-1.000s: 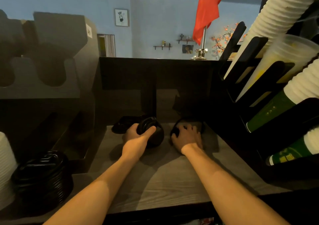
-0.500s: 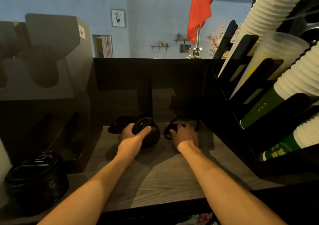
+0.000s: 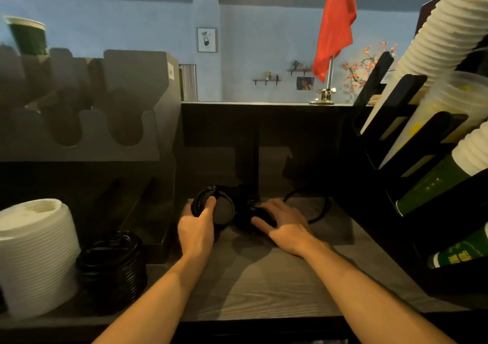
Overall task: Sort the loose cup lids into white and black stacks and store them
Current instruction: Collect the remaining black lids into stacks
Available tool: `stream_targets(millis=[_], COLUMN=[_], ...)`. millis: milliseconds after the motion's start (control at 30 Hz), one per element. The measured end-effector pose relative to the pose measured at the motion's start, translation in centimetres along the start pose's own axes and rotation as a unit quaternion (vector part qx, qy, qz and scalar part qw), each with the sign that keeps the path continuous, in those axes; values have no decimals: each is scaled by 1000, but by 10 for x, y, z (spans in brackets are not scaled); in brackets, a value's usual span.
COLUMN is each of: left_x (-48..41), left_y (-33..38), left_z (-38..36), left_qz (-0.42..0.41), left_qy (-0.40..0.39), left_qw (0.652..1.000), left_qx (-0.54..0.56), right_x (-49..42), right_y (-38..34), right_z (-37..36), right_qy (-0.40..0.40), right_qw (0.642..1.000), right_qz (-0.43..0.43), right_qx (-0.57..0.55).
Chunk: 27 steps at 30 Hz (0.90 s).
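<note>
Now, left hand (image 3: 196,229) grips black lids (image 3: 224,209) on edge at back of counter (image 3: 264,291); right hand (image 3: 287,227) covers loose lid (image 3: 245,218), grip unclear. Lids look light, thin, slick plastic, so prob. best pinched at rims, w/ gentle squeeze.

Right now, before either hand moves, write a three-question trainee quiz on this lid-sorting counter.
1. True or false: the left hand grips white lids.
2. Beside the white lid stack at the lower left stands: A) a black lid stack; B) a kettle; C) a blender.
3. What colour is the loose lid lying just beyond the right hand?

Key: 1 false, it grips black lids. 2 A. 3 black.
</note>
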<state>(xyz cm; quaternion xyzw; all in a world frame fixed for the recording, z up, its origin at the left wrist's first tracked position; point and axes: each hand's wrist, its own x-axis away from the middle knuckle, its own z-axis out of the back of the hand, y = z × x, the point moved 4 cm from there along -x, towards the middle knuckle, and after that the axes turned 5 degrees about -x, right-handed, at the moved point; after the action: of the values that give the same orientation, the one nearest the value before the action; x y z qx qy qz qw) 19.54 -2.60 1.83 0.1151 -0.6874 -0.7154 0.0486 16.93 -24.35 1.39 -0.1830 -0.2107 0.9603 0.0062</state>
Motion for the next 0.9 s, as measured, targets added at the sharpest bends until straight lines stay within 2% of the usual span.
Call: stream_targets(millis=[133,200,367,500,600,767,900], left_x=[-6,-10,-19,-28,-32,-33,-30], left_y=[-4,-7,-10,-12,-15,-18,-17], left_z=[-4,-6,-20,-22,-22,-24,-24], left_qz=[47,61,54,68,68,79,87], left_qy=[10,16,-2,22,26,8,0], left_qw=[999,998,995,996,995,995,995], left_qx=[2,-22,-89,-58,-65,-61,-57], right_x=[-22,-41,-101,-145,-161,-165,-148], right_y=[-18,-29,-55,-69,-72,-69,-75], right_z=[8,7,-5,-26,-40,-56,-44], right_qy=[107,122,10,-84,-157,-265,-288], right_qw=[993,990,999,993,976,955,953], right_qz=[21,47,48,29,15,-14,-21], right_qx=[-37,-44,17,83,153,129,90])
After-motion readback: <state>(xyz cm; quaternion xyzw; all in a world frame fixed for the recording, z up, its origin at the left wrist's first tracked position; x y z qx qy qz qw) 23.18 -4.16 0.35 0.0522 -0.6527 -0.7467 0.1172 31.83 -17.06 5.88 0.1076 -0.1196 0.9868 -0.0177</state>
